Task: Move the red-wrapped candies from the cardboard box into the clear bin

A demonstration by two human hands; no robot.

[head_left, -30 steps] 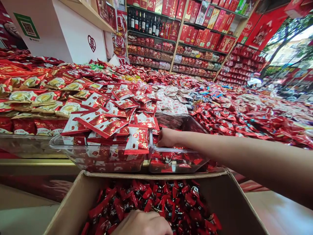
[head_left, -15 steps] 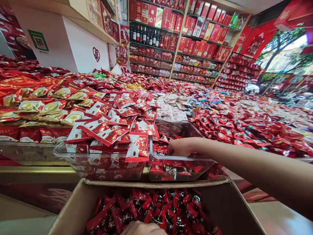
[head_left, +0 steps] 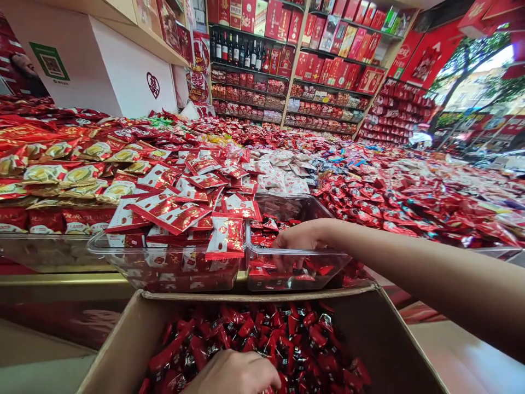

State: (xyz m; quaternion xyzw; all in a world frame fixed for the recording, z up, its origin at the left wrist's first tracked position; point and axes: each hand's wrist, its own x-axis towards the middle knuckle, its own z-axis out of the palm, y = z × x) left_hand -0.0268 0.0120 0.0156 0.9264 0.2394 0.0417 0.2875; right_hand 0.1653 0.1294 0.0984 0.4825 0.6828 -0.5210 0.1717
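My right hand (head_left: 301, 238) reaches down into a clear plastic bin (head_left: 297, 283) holding wrapped candies in red and black. Through the bin's front wall its fingers show, pointing down and somewhat apart among the candies. Below, a cardboard box (head_left: 262, 297) holds a heap of the same red and black wrapped candies (head_left: 287, 339). My left hand (head_left: 238, 375) rests on that heap at the lower edge of the view, back of the hand up. Its fingertips are hidden, so whether it grips any candy is unclear.
Beside the right-hand bin stands another clear bin (head_left: 176, 273), piled above its rim with red and white packets (head_left: 176, 213). Gold and red packets (head_left: 45, 172) lie left; mixed sweets (head_left: 389, 202) spread right. Shelves (head_left: 287, 82) with boxes and bottles stand behind.
My left hand has come further into view over the candies in the box. My right hand remains in the bin, with more of its fingers visible. The view has shifted slightly.
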